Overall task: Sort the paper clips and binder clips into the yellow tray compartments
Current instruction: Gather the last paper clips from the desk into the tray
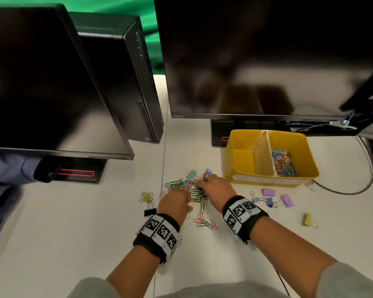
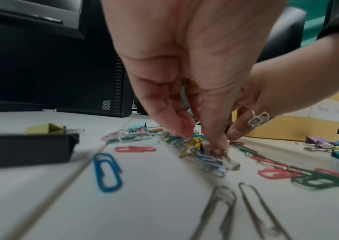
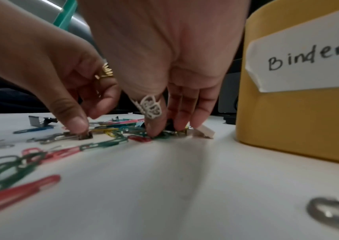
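A pile of coloured paper clips (image 1: 196, 193) lies on the white desk left of the yellow tray (image 1: 241, 143). Both hands reach down into it. My left hand (image 1: 179, 197) pinches clips with thumb and fingers, seen close in the left wrist view (image 2: 197, 140). My right hand (image 1: 202, 184), wearing a silver ring, pinches clips at the pile's right side (image 3: 162, 130). A cardboard divider (image 1: 264, 155) splits the tray; its right compartment holds many paper clips (image 1: 282, 162). The tray's near wall (image 3: 287, 123) carries a label reading "Binder". Purple binder clips (image 1: 268, 192) lie right of my hands.
More binder clips lie about: yellow (image 1: 145, 196), black (image 1: 150, 211), olive (image 1: 307, 219), mint (image 1: 191, 174). Loose paper clips (image 1: 205, 222) sit between my wrists. Two dark monitors (image 1: 267, 61) and a computer tower (image 1: 127, 78) stand behind. A cable (image 1: 353, 191) curves right of the tray.
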`<state>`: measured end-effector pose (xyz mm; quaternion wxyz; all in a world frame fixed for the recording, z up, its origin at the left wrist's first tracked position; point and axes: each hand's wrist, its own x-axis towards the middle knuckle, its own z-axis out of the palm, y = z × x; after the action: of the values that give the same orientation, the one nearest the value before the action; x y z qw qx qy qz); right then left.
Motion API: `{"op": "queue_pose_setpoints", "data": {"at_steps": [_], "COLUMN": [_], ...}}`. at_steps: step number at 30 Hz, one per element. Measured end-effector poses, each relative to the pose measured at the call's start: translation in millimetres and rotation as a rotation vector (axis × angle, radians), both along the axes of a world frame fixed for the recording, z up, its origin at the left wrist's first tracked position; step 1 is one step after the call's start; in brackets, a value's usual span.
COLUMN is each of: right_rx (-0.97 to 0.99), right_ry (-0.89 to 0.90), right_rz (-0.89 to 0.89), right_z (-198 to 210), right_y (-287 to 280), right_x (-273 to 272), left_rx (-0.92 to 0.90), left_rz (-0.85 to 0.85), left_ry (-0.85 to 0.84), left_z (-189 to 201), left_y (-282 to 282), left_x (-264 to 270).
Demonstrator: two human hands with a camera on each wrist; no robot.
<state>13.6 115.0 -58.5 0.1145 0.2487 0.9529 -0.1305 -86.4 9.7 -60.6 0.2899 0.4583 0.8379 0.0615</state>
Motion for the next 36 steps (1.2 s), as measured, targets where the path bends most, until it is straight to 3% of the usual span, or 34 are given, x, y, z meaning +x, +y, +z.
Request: {"op": "queue_pose_setpoints", "data": {"at_steps": [4, 10, 17, 24, 28, 32, 36], "right_rx": [-0.047, -0.093, -0.039, -0.044, -0.111, -0.182, -0.2], "right_ry": [0.038, 0.207, -0.055, 0.159, 0.259, 0.234, 0.142], "right_rz": [-0.055, -0.259, -0.368, -0.305, -0.322, -0.335, -0.282], "right_z": [-2, -2, -2, 11, 7, 1, -9], "right_y": [0, -5, -16, -15, -7, 3, 9], "right_x": [4, 35, 86, 41, 4, -21, -33], "left_rx": [-0.02, 0.041, 0.114, 0.274, 0.199, 0.099, 0.068], "left_rz": [-0.035, -0.064, -0.099, 0.138, 0.242, 0.285, 0.201], "left_ry": [-0.051, 0.021, 0.054, 0.022, 0.085, 0.125, 0.216], "left_z": [-5, -13, -3, 26, 19, 7, 0], "left_y": [-1, -4, -11, -26, -43, -52, -46], "left_x": [0, 8, 17, -12, -52, -76, -79]}}
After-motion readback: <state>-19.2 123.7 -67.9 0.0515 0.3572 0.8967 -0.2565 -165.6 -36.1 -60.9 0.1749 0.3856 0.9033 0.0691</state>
